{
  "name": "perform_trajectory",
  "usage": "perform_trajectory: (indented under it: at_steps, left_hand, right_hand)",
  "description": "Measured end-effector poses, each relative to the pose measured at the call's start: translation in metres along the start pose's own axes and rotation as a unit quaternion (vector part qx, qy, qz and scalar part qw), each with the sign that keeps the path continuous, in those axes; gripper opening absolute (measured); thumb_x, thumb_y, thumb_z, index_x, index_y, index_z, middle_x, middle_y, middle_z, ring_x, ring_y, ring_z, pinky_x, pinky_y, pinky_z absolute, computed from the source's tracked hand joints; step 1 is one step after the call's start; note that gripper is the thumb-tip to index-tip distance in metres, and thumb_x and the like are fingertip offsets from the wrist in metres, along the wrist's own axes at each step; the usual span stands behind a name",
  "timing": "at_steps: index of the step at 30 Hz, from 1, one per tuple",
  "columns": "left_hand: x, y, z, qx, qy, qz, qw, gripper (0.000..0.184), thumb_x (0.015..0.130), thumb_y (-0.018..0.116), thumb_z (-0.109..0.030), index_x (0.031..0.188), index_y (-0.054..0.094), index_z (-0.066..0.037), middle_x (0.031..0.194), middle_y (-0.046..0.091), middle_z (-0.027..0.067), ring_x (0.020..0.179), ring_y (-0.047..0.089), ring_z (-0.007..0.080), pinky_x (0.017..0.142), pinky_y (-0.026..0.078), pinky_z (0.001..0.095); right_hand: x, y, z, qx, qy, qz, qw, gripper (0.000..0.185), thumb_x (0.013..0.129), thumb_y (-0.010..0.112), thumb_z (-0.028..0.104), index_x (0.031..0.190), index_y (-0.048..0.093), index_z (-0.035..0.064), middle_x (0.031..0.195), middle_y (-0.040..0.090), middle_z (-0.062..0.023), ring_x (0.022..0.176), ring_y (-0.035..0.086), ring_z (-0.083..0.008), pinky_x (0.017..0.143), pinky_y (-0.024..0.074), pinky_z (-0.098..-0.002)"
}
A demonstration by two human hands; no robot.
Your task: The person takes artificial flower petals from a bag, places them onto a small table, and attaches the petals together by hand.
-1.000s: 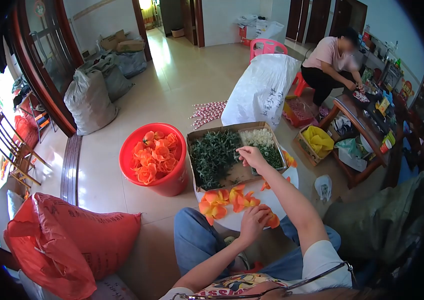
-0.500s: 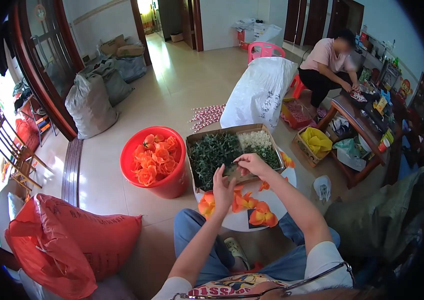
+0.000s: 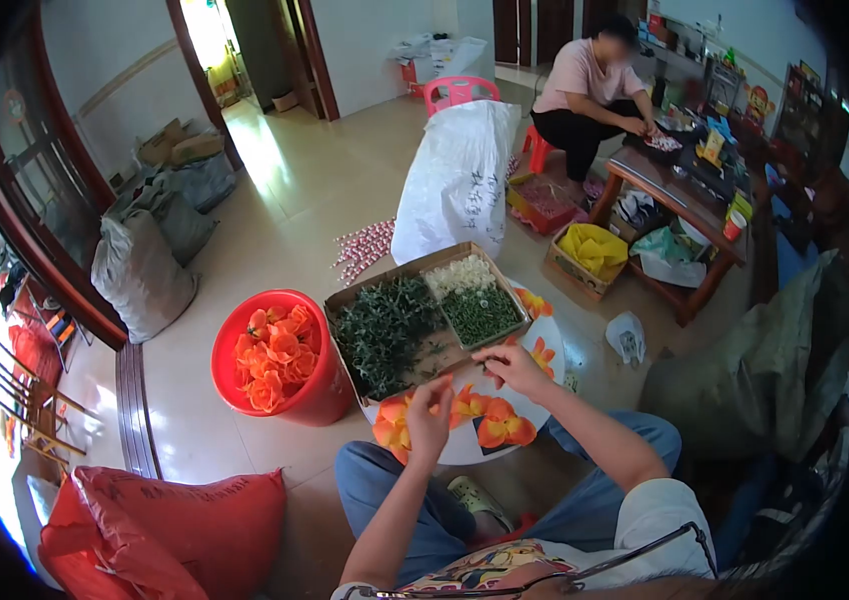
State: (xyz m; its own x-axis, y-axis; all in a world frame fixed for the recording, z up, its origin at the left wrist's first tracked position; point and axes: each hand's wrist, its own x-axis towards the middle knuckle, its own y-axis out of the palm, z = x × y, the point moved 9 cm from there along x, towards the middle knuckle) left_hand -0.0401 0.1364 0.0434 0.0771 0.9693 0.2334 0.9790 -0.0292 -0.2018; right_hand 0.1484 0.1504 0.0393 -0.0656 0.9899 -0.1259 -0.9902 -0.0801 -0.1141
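Note:
My right hand [image 3: 517,370] is over the front edge of a shallow cardboard box [image 3: 385,392], thumb and fingers pinched together. A tiny dark bit seems to show at its fingertips, too small to name. My left hand [image 3: 431,415] is above the orange-yellow fabric petals [image 3: 395,428], its fingers loosely curled and apart, with nothing visible in them. More orange petals [image 3: 506,424] lie on the round white table [image 3: 465,450]. Inside the box are dark green artificial sprigs [image 3: 385,325], small white pieces [image 3: 460,277] and small green stem pieces [image 3: 482,313].
A red bucket [image 3: 228,375] of orange artificial flowers [image 3: 280,350] stands left of the box. Behind it are a tall white sack [image 3: 455,180] and pink beaded stems [image 3: 365,248]. A red sack [image 3: 165,530] lies front left. Another person [image 3: 590,100] sits at a wooden table [image 3: 680,190].
The view has turned slightly right. My right hand has drawn back from inside the box to its front edge, and my left hand has lowered towards the petals, its fingers more curled.

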Motion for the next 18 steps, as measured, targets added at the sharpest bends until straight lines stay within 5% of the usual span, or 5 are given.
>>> perform_trajectory:
  at_steps: [5,10,18]
  left_hand:
    - [-0.053,0.022,-0.024,0.032,0.055,0.046,0.997,0.020,0.076,0.073,-0.004,0.094,0.068,-0.002,0.094,0.067,0.0089,0.087,0.064,0.0194,0.079,0.049,0.0296]
    - [-0.064,0.040,-0.021,0.077,0.095,0.038,0.992,0.020,0.070,0.074,-0.003,0.090,0.070,-0.003,0.093,0.067,0.0092,0.089,0.064,0.0239,0.080,0.049,0.0318]
    - [-0.065,0.049,-0.018,0.083,0.093,0.034,0.992,0.016,0.069,0.072,0.001,0.084,0.069,-0.002,0.088,0.066,0.0094,0.085,0.064,0.0253,0.077,0.049,0.0318]
  right_hand:
    - [-0.062,-0.015,-0.019,-0.077,-0.063,-0.096,0.990,0.026,0.086,0.056,0.002,0.111,0.064,0.0029,0.084,0.066,-0.0053,0.067,0.058,-0.0082,0.061,0.0476,-0.0221]
    - [-0.107,0.004,0.032,-0.294,-0.254,-0.177,0.904,0.020,0.073,0.067,-0.004,0.092,0.065,0.0040,0.084,0.064,-0.0104,0.076,0.064,-0.0248,0.067,0.0525,-0.0315]
    - [-0.133,0.017,0.048,-0.261,-0.343,-0.153,0.889,0.019,0.072,0.068,-0.003,0.090,0.064,0.0021,0.087,0.064,-0.0110,0.076,0.062,-0.0268,0.067,0.0520,-0.0337]
